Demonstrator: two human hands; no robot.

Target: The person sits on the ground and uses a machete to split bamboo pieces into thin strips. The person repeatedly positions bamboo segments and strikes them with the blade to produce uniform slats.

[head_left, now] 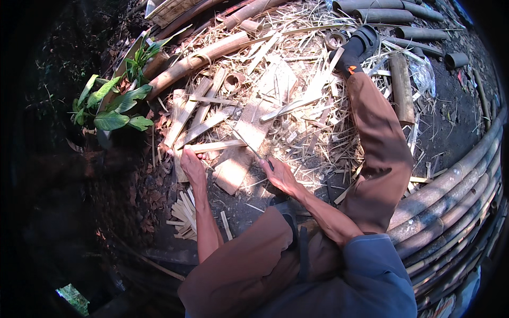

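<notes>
My left hand is closed on one end of a pale bamboo strip, which points right across a flat wooden board. In my right hand is the dark handle of a knife. Its thin knife blade slants up and left over the board, passing close to the strip's far end; whether they touch I cannot tell. Several split bamboo pieces lie just beyond my left hand. Beside my left forearm is a small pile of short, thin bamboo strips.
Shavings cover the ground around the board. A long bamboo pole lies at the far left, near a leafy plant. My outstretched leg borders the right side. Long bamboo poles are stacked at the right; cut bamboo sections lie beyond.
</notes>
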